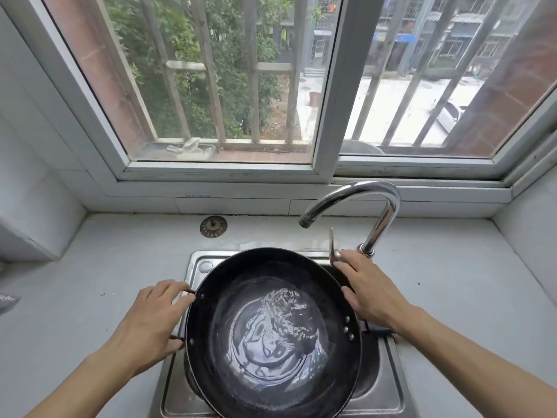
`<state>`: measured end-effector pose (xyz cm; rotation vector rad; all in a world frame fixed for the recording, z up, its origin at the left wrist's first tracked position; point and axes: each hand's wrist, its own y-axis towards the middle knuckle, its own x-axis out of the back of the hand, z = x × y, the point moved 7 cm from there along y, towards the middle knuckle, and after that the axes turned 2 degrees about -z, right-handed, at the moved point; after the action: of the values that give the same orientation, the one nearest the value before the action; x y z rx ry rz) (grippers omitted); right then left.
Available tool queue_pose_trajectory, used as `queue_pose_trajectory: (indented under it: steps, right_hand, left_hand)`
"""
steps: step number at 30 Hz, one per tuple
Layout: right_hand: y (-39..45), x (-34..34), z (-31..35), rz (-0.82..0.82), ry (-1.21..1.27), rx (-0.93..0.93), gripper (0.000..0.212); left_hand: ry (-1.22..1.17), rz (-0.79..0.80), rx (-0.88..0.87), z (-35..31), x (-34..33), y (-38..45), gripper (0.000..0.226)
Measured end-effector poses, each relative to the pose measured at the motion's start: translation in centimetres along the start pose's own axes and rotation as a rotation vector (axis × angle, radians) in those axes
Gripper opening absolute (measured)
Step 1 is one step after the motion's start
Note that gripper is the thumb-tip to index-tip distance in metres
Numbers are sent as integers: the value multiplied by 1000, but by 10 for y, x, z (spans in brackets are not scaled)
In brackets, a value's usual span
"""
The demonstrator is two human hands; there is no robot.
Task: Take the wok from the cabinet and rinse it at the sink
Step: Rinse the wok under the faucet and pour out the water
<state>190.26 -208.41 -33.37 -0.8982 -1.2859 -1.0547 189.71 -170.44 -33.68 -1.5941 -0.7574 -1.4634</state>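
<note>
A: We start nearest; the wok [272, 330] sits in the sink [382, 387], tilted a little, with a pool of rippling water [277, 330] in its bowl; it fills almost the whole basin.

B: Our left hand [150, 321] is on the wok's left rim, fingers curled around the loop handle there; that grip looks firm.

A: Our right hand [366, 289] lies along the wok's right rim; the thumb presses the edge by the right handle, while the fingers stretch out loosely toward the faucet lever [332, 247] just beyond the wok; it holds nothing closed, as far as we can tell.

B: Behind the wok the faucet [361, 203] arches over; no stream shows at its spout, so we judge the water is off.

A: The drain strainer [213, 226] lies on the counter [90, 282] past the wok's far-left edge; the window [229, 86] stands beyond everything.

B: What could go wrong; if we tip the wok to pour with only the left hand gripping, the weight of water may swing it against the sink edge or slop water onto the counter.

A: Wet metal slips; we think the right hand needs a proper hold first.
</note>
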Motion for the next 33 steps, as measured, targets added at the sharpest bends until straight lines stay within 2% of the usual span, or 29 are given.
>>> queue_pose_trajectory:
  steps: [9,12,14,18,25,30,33]
  right_hand:
    - [-82,-51,-24,262,86,-167,58]
    - [-88,-61,-25,214,102,-219,42]
    - [-88,-63,-26,141,106,-231,41]
    - [-88,-64,-27,22,101,-231,44]
    - [-86,-69,-34,10,76,-193,46]
    - [-85,-76,-38,2,108,-166,52]
    - [-87,-79,-40,-24,128,-141,58]
  left_hand:
    - [90,25,-63,0,-2,6,106]
    - [94,25,-104,-2,1,12,106]
    - [100,30,-119,-1,1,15,104]
    - [141,16,-144,-2,3,16,95]
    - [72,-170,-205,-9,11,-9,61]
    - [112,-363,-371,-16,12,-20,11]
    - [179,-369,-437,-18,3,-25,16]
